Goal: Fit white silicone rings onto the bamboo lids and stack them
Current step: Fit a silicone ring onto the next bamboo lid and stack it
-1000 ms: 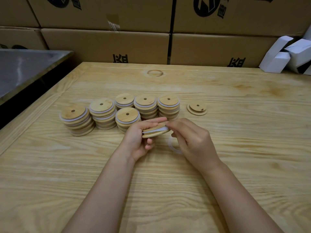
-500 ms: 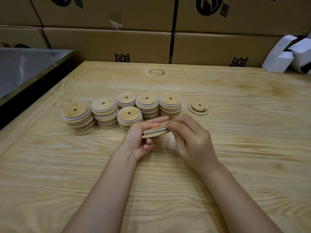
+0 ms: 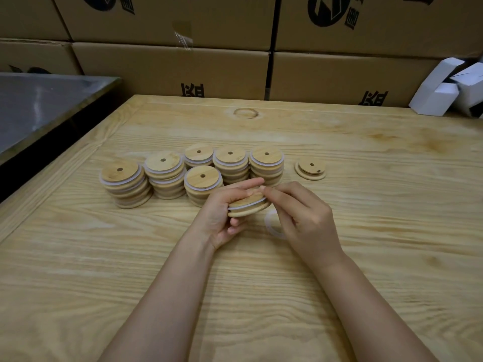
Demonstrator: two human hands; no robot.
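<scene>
A pale wooden table [image 3: 366, 257] stands against stacked cardboard boxes [image 3: 170, 69], with a grey metal surface [image 3: 39, 105] off its left edge and white cartons [image 3: 439, 90] at the far right. Six stacks of ringed lids [image 3: 162, 176] sit left of centre, a lone lid [image 3: 311, 169] just to their right. In front of them the left grip [image 3: 222, 212] is clamped on a bamboo lid [image 3: 249, 201] wearing a white ring [image 3: 244, 207]; the right grip [image 3: 305, 218] pinches its far edge. A loose ring [image 3: 270, 223] lies beneath, partly hidden. Bare wood runs rightward and to the near edge.

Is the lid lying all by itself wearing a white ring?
No, the lone lid to the right of the stacks shows only bare wood, with nothing white around it.
</scene>
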